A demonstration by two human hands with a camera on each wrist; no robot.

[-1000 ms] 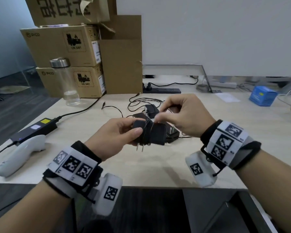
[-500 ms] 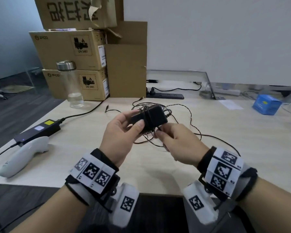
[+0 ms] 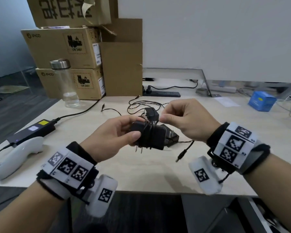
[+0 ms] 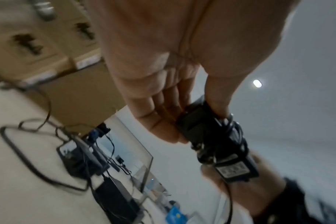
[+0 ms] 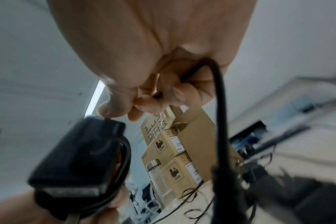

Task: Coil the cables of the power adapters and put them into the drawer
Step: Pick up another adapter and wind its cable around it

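Pinching the thin cable point(image 3: 155, 122) just above the adapter point(image 3: 149, 137), the right hand point(image 3: 183, 121) makes the working grip — thumb and forefinger closed on the wire, plug tail point(image 3: 181, 156) dangling below the wrist. Left hand point(image 3: 114, 137) clenched round the adapter's left end, holding it above the surface point(image 3: 149, 170), prongs down. Long axis runs left-right, wraps crossing it at mid-body. Cable leaves the grip downward and to the left onto the body; likely the last turns go over the top. Second adapter point(image 3: 151, 112) lies on the surface behind. Drawer not clearly seen.
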